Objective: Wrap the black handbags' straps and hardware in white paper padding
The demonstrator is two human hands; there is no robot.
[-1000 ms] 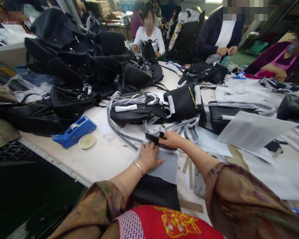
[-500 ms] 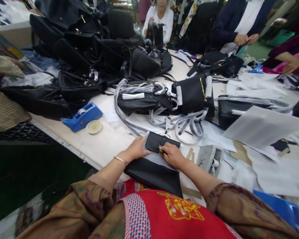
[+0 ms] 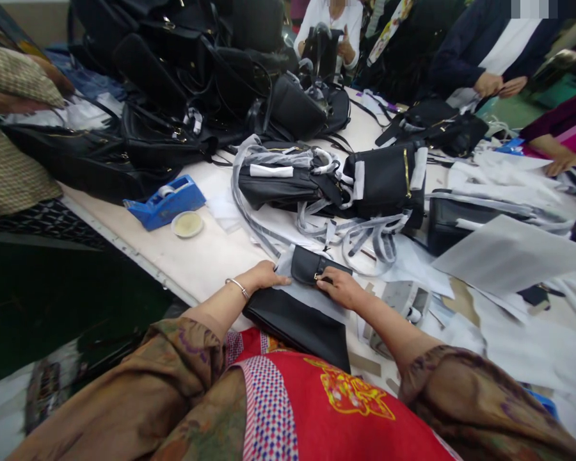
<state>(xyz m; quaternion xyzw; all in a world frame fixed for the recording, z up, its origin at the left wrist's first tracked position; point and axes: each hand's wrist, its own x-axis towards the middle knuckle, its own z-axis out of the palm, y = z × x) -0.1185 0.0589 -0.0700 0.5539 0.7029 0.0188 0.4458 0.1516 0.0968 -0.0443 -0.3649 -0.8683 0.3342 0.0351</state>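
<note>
A black bag (image 3: 295, 323) lies in front of me, with a thin whitish sheet (image 3: 312, 298) over its far part. On the sheet sits a small black flap piece (image 3: 304, 266) with a strap and a gold-coloured buckle (image 3: 317, 276). My right hand (image 3: 343, 288) is closed, its fingertips pinching the strap at the buckle. To the left, my left hand (image 3: 264, 275) holds the sheet's edge, the thumb on top and the other fingers partly hidden. Whether the flap piece joins the bag, I cannot tell.
Beyond my hands lie black bags (image 3: 384, 182) with wrapped straps. A blue tape dispenser (image 3: 166, 202) and a round dish (image 3: 187, 224) are at the left. A grey device (image 3: 406, 304) and paper sheets (image 3: 518, 250) lie right. Co-workers stand around the table.
My left hand has shifted slightly away from the flap piece, baring more of the sheet between them. My right hand still pinches the strap at the buckle. The view has turned a little.
</note>
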